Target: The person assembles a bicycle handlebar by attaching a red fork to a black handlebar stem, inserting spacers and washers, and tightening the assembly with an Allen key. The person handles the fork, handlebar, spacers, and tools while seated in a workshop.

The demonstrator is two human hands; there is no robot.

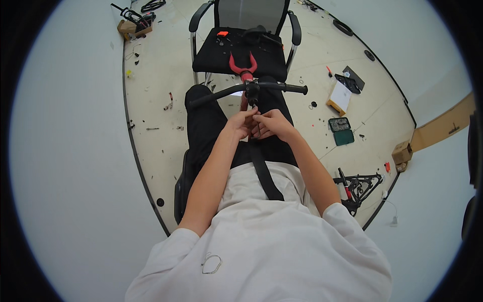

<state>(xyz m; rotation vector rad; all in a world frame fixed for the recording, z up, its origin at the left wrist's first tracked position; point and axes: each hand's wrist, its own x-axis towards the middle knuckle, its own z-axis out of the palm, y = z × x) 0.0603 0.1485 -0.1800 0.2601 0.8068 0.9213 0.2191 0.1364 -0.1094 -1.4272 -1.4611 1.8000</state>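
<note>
1. Left hand (240, 126) is curling its thumb and fingers inward, their tips meeting those of the right hand just below the black handlebar stem (252, 92); whether it is grasping anything, I cannot tell.
2. Right hand (274, 124) is bending its fingers toward the same spot from the other side; what lies between the fingertips is showing too small to tell.
3. Long black bicycle handlebar with dark grips (216, 96) is running crosswise above the person's thighs, its left end near the left knee.
4. Red two-pronged bicycle fork (246, 74) is sitting beyond the stem, its prongs pointing toward the black office chair (206, 59).
5. Small orange-red object (222, 33) is lying on that chair's seat.
6. On the pale floor to the right, an open dark-green case (344, 137) is lying near a yellow-sided box with a white top (340, 96); a black bicycle frame (358, 190) is resting nearer the person.
</note>
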